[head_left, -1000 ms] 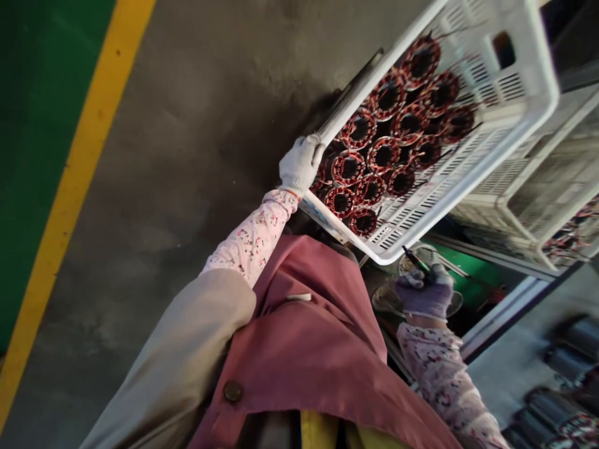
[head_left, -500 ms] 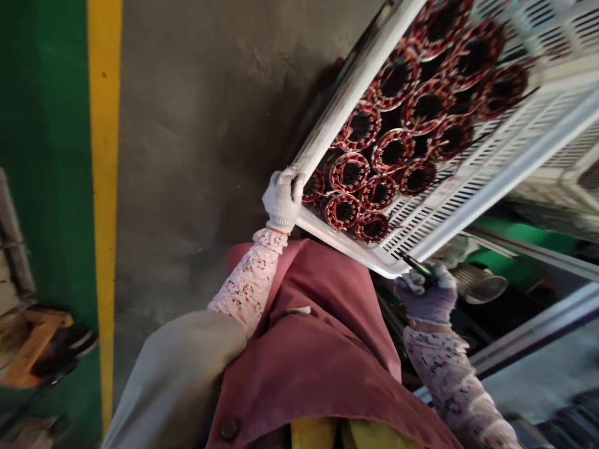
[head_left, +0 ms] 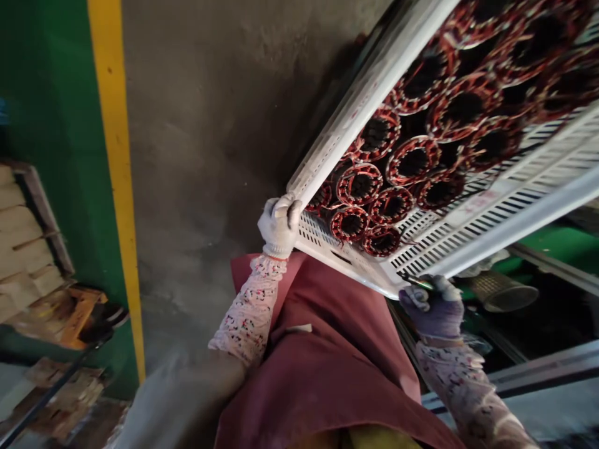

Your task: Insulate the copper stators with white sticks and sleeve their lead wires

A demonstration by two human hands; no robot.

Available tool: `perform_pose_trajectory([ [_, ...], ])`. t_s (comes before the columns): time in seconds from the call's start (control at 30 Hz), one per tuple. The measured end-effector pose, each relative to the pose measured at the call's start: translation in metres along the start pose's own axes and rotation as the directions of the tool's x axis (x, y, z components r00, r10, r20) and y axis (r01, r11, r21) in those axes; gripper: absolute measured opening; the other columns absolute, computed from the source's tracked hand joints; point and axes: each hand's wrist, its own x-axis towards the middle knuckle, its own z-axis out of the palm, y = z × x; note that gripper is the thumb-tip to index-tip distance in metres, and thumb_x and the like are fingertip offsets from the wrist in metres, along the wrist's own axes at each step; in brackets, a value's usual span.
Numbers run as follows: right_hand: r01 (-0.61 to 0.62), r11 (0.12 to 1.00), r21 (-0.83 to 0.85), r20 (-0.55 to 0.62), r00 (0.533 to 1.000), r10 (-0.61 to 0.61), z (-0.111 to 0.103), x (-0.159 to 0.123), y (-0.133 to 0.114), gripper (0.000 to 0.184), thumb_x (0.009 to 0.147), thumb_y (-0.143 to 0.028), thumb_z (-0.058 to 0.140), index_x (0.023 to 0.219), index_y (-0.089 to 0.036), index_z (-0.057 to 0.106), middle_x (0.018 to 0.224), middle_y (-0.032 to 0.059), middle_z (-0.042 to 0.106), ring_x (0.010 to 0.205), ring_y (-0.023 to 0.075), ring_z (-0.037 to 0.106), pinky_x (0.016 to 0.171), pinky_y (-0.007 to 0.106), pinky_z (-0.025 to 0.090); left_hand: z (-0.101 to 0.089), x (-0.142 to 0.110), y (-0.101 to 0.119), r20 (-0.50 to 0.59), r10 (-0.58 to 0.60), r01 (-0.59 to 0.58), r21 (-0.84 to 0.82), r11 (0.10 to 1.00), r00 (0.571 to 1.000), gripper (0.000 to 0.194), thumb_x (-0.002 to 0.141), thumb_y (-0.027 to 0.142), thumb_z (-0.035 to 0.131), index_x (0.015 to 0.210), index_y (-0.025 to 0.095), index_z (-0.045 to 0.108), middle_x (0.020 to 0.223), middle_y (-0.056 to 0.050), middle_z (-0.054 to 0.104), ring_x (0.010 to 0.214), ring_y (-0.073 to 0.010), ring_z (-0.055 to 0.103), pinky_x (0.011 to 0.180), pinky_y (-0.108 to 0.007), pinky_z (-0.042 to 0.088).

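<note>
My left hand (head_left: 279, 226), in a white knit glove, has its fingers curled over the near left corner of a white slatted plastic crate (head_left: 341, 249). Inside the crate, several motor stators (head_left: 359, 184) with red-brown copper windings stand packed in rows, their round openings facing up. At the crate's near right corner, my right hand (head_left: 433, 308), in a greyish-purple glove, is closed around a dark slender tool (head_left: 416, 280). The tool's tip points over the crate's rim; its kind is not clear. Whether this hand also grips the rim, I cannot tell.
Grey floor (head_left: 201, 156) lies left of the crate, bordered by a yellow line (head_left: 115, 125) and green floor. Stacked pale boxes (head_left: 23, 243) and an orange pallet-jack part (head_left: 82, 318) are at left. A mesh cylinder (head_left: 503, 290) and metal rails lie at right.
The crate looks larger and extends farther right, with more of its near wall showing. Both hands sit slightly lower in view, keeping their holds. More boxes show at left.
</note>
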Motion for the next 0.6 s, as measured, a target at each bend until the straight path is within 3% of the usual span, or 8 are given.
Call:
perform_pose_trajectory([
  [0.13, -0.009, 1.0, -0.017, 0.073, 0.997, 0.01, -0.008, 0.014, -0.01, 0.023, 0.064, -0.032, 0.066, 0.061, -0.02, 0.046, 0.039, -0.0071, 0.037, 0.03, 0.0068, 0.032, 0.043, 0.024, 0.046, -0.005, 0.001, -0.002, 0.025, -0.031, 0.03, 0.047, 0.998, 0.999, 0.027, 0.1, 0.039, 0.051, 0.102, 0.018, 0.068, 0.096, -0.01, 0.075, 0.09, -0.0208, 0.07, 0.084, -0.038, 0.059],
  [0.27, -0.057, 0.998, -0.031, 0.068, 0.996, 0.059, -0.022, 0.02, -0.022, 0.021, 0.057, -0.032, 0.066, 0.058, -0.02, 0.049, 0.038, -0.0067, 0.038, 0.029, 0.0054, 0.03, 0.044, 0.025, 0.049, -0.009, 0.001, -0.004, -0.051, 0.04, -0.035, 0.084, 0.996, 0.998, 0.023, 0.1, 0.034, 0.052, 0.101, 0.017, 0.067, 0.095, -0.011, 0.077, 0.087, -0.0195, 0.07, 0.085, -0.038, 0.058],
  [0.37, -0.049, 0.998, -0.043, 0.065, 0.997, 0.051, -0.026, 0.02, -0.033, 0.023, 0.058, -0.031, 0.064, 0.054, -0.019, 0.045, 0.037, -0.0058, 0.037, 0.029, 0.0055, 0.03, 0.042, 0.023, 0.045, -0.007, 0.002, -0.005, -0.074, 0.007, 0.004, 0.153, 0.988, 0.997, 0.023, 0.1, 0.034, 0.05, 0.099, 0.017, 0.066, 0.095, -0.01, 0.077, 0.089, -0.0188, 0.071, 0.09, -0.038, 0.057],
  [0.5, 0.026, 0.999, -0.032, 0.102, 0.995, -0.022, -0.011, 0.008, -0.04, 0.026, 0.068, -0.03, 0.065, 0.057, -0.02, 0.043, 0.04, -0.0069, 0.035, 0.031, 0.0048, 0.03, 0.036, 0.017, 0.034, -0.002, 0.005, -0.012, 0.004, -0.122, 0.12, 0.131, 0.984, 0.993, 0.026, 0.098, 0.035, 0.049, 0.101, 0.016, 0.068, 0.102, -0.013, 0.076, 0.099, -0.021, 0.071, 0.098, -0.04, 0.054],
  [0.6, 0.179, 0.983, 0.024, 0.145, 0.973, -0.181, 0.004, -0.015, -0.036, 0.03, 0.067, -0.035, 0.072, 0.064, -0.02, 0.046, 0.046, -0.0079, 0.041, 0.034, 0.0051, 0.036, 0.034, 0.016, 0.028, -0.009, 0.018, -0.008, 0.136, -0.226, 0.21, 0.122, 0.97, 0.965, 0.026, 0.096, 0.032, 0.052, 0.104, 0.015, 0.069, 0.107, -0.016, 0.074, 0.104, -0.024, 0.071, 0.099, -0.041, 0.054],
])
